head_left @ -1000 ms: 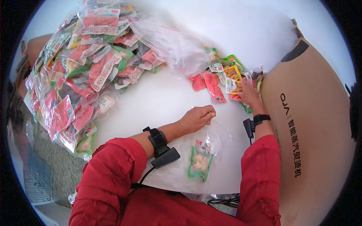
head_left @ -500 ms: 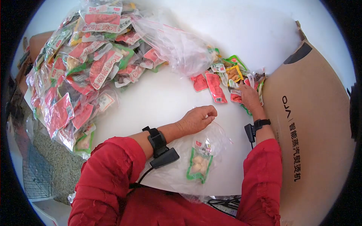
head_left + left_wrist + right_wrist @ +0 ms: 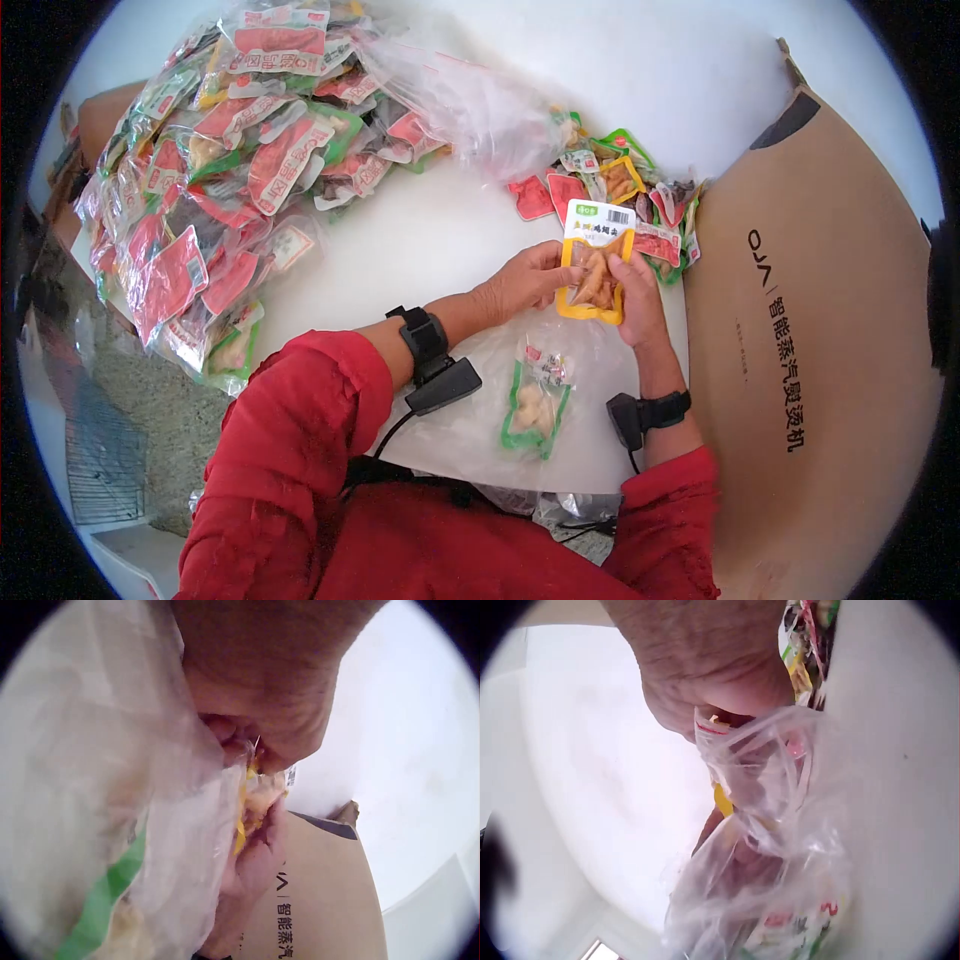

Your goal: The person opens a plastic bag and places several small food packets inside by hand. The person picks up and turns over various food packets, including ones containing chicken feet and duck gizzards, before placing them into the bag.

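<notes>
A yellow-edged snack packet (image 3: pixel 597 270) with brown pieces behind its clear window is up in front of the body. My right hand (image 3: pixel 643 303) grips its right side, thumb on the front. At its left edge, my left hand (image 3: pixel 520 285) has its thumb against the packet and fingers curled at the mouth of a clear plastic bag (image 3: pixel 191 802). Inside that bag lies a green-edged packet (image 3: pixel 536 405) with pale pieces. The bag's red-lined edge appears beside the right hand in the right wrist view. The left fingertips are partly hidden.
A big clear sack (image 3: pixel 235 170) full of mixed snack packets occupies the left of the white table (image 3: pixel 430 225). Loose packets (image 3: pixel 665 215) are heaped at the back right. Close by on the right stands a tall cardboard box (image 3: pixel 780 300).
My right hand has picked the yellow-edged packet out of the loose heap and brought it toward the body. My left hand has moved slightly up to meet it above the bag.
</notes>
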Motion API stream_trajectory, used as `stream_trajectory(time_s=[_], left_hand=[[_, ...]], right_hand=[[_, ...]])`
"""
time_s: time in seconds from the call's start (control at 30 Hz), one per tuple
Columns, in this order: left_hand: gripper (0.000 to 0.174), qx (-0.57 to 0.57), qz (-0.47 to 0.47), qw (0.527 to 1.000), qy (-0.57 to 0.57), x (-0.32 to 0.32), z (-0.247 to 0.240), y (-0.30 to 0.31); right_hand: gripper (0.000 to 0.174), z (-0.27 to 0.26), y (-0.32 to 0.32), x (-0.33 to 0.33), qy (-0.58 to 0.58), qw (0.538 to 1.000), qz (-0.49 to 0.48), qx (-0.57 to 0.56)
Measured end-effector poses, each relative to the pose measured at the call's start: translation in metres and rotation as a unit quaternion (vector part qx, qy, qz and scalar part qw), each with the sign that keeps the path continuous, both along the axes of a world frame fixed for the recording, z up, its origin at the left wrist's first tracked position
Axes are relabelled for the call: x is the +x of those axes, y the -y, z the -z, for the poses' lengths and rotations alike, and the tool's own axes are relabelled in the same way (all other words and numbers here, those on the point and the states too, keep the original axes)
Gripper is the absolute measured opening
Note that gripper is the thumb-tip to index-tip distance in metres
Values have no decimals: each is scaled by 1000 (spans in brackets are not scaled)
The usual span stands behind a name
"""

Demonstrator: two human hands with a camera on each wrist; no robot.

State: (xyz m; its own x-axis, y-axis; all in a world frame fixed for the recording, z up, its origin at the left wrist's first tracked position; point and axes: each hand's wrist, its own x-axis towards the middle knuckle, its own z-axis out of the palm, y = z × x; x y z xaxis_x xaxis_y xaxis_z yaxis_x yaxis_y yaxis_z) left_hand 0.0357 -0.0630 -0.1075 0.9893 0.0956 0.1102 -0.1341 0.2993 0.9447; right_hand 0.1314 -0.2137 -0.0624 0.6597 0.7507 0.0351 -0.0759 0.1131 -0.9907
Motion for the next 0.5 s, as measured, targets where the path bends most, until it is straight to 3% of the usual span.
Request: stream_trajectory(time_s=[0.07, 0.13, 0.27, 0.33, 0.5], left_hand=[[26, -3, 25, 1000, 8, 5, 8, 1], [19, -114, 42, 991, 53, 13, 18, 2], [13, -104, 29, 993, 41, 8, 14, 0], [11, 8, -9, 1000, 2, 7, 11, -2], [11, -38, -19, 999, 9, 10, 16, 6]], right_hand=[[29, 6, 2, -8, -17, 999, 2, 46], [30, 14, 5, -12, -47, 997, -8, 58], [37, 24, 6, -17, -20, 996, -17, 81], [35, 32, 7, -15, -60, 994, -25, 83], [34, 37, 6, -19, -80, 991, -13, 104]])
